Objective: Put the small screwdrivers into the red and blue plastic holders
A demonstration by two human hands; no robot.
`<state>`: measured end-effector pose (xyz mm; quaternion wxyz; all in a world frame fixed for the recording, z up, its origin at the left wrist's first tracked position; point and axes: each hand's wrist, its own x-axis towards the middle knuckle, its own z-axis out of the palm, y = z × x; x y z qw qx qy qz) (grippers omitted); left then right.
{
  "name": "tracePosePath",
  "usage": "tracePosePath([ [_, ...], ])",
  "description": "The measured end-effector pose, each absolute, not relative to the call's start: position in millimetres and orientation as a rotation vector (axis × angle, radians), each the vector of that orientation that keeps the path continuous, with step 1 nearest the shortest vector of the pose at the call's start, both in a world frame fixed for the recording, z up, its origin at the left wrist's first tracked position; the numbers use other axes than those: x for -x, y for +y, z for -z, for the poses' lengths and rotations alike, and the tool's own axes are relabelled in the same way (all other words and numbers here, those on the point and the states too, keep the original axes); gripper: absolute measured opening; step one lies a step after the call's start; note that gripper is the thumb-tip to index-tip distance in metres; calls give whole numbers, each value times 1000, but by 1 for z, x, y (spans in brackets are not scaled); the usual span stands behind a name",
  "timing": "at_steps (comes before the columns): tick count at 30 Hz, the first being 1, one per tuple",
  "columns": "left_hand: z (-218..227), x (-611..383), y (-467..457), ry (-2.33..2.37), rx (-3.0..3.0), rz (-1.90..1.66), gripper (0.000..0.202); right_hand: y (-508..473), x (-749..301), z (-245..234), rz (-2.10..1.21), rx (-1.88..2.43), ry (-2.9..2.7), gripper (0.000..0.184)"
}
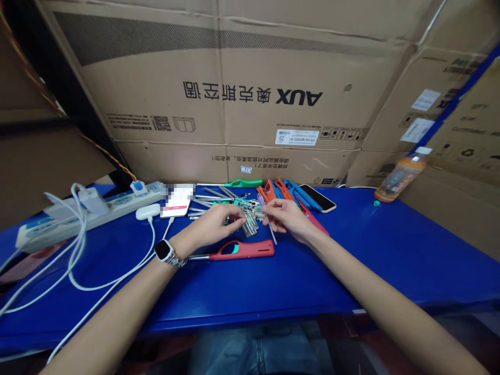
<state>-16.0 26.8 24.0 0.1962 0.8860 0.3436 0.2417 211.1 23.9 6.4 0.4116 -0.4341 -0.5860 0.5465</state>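
My left hand [221,224], a watch at its wrist, is above the pile with thumb and fingers curled toward each other. Whatever is between its fingertips cannot be made out. Just beside them lie small clear fuel tanks [250,225]. My right hand [289,217] has its fingers closed around a thin screwdriver [272,233], its shaft pointing down toward the table. In front of both hands lies a red stick lighter [246,250] with a metal tube. Behind the left hand are loose metal tubes [213,192] and small green parts.
Orange lighter shells [267,190], blue shells [302,195] and a green shell [244,183] lie at the back. A dark phone [318,198], a lit phone [177,200], a power strip [117,203], white cables [80,245] and an orange drink bottle [402,177] surround them. Cardboard [250,67] walls the back.
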Motion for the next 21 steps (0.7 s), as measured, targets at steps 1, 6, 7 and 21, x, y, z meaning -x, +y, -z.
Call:
tracePosePath([
  [1, -22, 19, 27, 973, -2473, -672, 25, 25, -204, -8, -1420, 1044, -1445, 39],
  [6, -18, 35, 32, 1063, -2446, -645, 28, 32, -174, -10, -1337, 902, -1521, 35],
  [7, -19, 38, 34, 1083, -2446, -638, 28, 32, -170, -9, -1276, 895, -1561, 32],
  [21, -23, 45, 36, 1129, -2489, -629, 19, 22, -167, 3, -1094, 920, -1639, 16],
])
